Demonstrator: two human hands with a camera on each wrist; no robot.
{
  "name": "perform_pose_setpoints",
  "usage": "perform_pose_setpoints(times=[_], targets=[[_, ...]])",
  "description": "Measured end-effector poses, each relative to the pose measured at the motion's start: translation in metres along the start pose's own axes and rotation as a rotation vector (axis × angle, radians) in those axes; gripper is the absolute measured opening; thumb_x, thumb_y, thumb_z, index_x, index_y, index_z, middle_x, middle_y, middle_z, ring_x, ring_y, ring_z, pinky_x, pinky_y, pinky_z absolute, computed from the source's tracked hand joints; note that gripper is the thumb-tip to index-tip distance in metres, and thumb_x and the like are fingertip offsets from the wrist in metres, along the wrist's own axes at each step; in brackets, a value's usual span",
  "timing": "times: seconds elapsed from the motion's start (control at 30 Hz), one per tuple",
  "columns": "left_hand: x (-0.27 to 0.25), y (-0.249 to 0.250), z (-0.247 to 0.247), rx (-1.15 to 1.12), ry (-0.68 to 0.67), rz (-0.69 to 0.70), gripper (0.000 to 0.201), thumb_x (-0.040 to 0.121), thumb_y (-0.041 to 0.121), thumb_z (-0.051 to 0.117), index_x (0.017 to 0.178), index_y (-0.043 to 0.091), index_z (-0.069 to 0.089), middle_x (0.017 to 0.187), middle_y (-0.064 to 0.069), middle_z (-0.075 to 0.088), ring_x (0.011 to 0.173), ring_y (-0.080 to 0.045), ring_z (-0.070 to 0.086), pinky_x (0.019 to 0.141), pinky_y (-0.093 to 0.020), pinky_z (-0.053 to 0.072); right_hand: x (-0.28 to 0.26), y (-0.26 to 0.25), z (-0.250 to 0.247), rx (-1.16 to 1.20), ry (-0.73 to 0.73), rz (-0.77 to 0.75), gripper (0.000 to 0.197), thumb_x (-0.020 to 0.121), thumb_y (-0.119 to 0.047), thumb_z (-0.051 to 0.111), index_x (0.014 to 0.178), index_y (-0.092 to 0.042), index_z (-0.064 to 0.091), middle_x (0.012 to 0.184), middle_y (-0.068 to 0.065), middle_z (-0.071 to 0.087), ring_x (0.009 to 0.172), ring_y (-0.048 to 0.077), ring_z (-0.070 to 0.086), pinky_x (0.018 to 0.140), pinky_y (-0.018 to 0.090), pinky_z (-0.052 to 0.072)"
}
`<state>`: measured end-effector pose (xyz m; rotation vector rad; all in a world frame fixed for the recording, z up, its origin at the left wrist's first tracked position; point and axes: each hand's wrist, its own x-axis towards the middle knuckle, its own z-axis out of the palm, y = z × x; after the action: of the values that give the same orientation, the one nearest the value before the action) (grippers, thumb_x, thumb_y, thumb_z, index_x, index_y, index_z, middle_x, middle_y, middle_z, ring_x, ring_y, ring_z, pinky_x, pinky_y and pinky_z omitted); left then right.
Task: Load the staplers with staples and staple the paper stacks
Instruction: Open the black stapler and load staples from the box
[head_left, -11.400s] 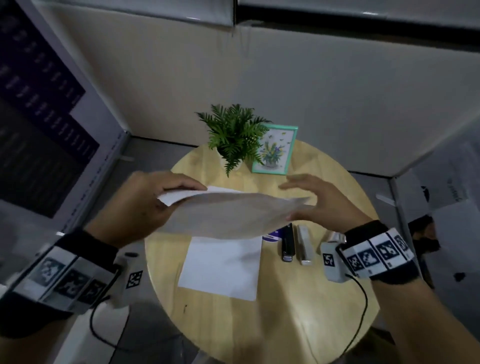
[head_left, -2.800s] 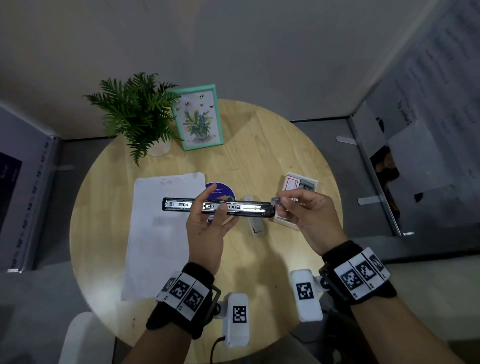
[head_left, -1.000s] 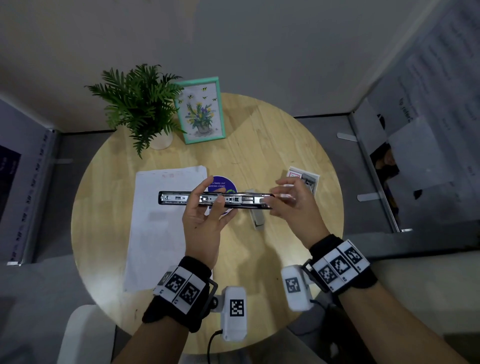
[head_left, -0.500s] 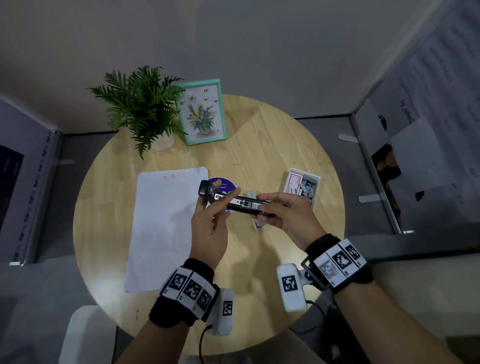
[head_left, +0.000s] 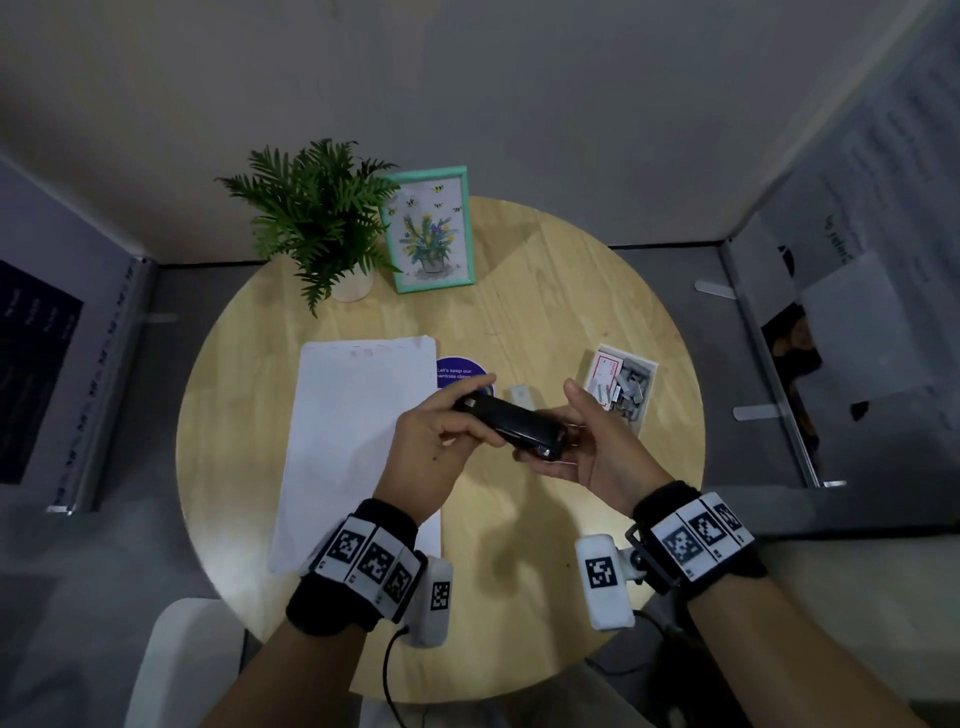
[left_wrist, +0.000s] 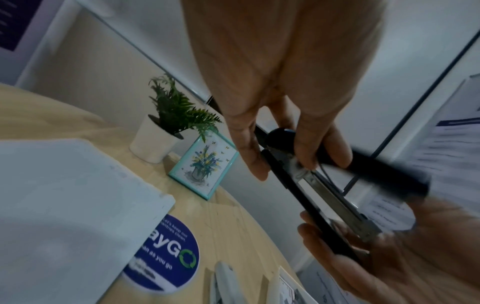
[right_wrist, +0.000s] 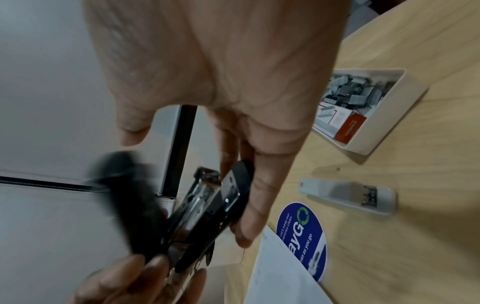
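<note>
Round and pale, the wooden table (head_left: 545, 291) carries a paper stack (head_left: 353, 447) on its left, a white stapler (right_wrist: 348, 196) lying in the middle and a tray of staples (head_left: 621, 387) to the right. Above the table's middle, the black stapler (head_left: 509, 426) is held between both hands: its far end is gripped by the left hand (head_left: 431, 447), its near end cradled by the right hand (head_left: 597, 447). From the wrist views the top arm appears not fully shut. A fingertip could be pinched if it is snapped down, or the staples could be jammed if they sit crooked.
</note>
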<state>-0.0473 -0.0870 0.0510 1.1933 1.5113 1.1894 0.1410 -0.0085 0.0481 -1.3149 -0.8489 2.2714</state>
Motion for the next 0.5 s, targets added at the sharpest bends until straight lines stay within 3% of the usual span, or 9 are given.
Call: perform_pose_setpoints(times=[0.1, 0.2, 0.33, 0.4, 0.5], targets=[[-0.001, 0.012, -0.009, 0.029, -0.051, -0.074, 0.025, 0.085, -0.009, 0.063, 0.072, 0.009, 0.077, 0.130, 0.005, 0.064, 0.117, -0.006, 0.061, 0.091, -0.021, 0.052, -0.001, 0.002, 0.000, -0.150, -0.052, 0.012, 0.073, 0.072, -0.064, 0.062, 0.115, -0.004, 0.066, 0.108, 0.019, 0.072, 0.099, 0.035, 0.070, 0.087, 0.045, 0.056], [0.000, 0.018, -0.021, 0.050, -0.083, -0.118, 0.020, 0.083, -0.005, 0.067, 0.075, 0.011, 0.076, 0.128, 0.008, 0.065, 0.109, -0.005, 0.065, 0.089, -0.027, 0.055, 0.000, 0.002, 0.012, -0.341, -0.126, 0.029, 0.050, 0.076, -0.048, 0.070, 0.106, -0.009, 0.071, 0.104, 0.019, 0.073, 0.090, 0.028, 0.070, 0.080, 0.040, 0.054], [0.003, 0.007, -0.042, 0.094, -0.119, -0.154, 0.030, 0.082, -0.007, 0.065, 0.099, 0.017, 0.072, 0.127, 0.008, 0.064, 0.105, -0.011, 0.066, 0.085, -0.026, 0.056, 0.013, 0.019, 0.039, -0.435, -0.168, 0.143, 0.039, 0.068, -0.026, 0.080, 0.101, -0.012, 0.064, 0.090, 0.014, 0.075, 0.081, 0.026, 0.070, 0.071, 0.034, 0.053], [0.008, -0.005, -0.056, 0.064, -0.095, -0.204, 0.036, 0.087, -0.004, 0.062, 0.109, 0.024, 0.067, 0.127, 0.006, 0.064, 0.098, -0.017, 0.069, 0.081, -0.024, 0.056, 0.021, 0.035, 0.058, -0.431, -0.145, 0.168, 0.028, 0.071, -0.011, 0.077, 0.093, -0.010, 0.061, 0.083, 0.013, 0.072, 0.077, 0.027, 0.070, 0.070, 0.034, 0.056], [0.024, -0.030, -0.085, 0.294, -0.063, -0.286, 0.038, 0.091, 0.001, 0.056, 0.119, 0.027, 0.059, 0.131, 0.003, 0.057, 0.091, -0.014, 0.068, 0.074, -0.012, 0.050, 0.041, 0.065, 0.091, -0.435, 0.033, 0.161, 0.012, 0.077, -0.001, 0.065, 0.083, -0.007, 0.056, 0.078, 0.014, 0.063, 0.068, 0.026, 0.065, 0.070, 0.036, 0.054]])
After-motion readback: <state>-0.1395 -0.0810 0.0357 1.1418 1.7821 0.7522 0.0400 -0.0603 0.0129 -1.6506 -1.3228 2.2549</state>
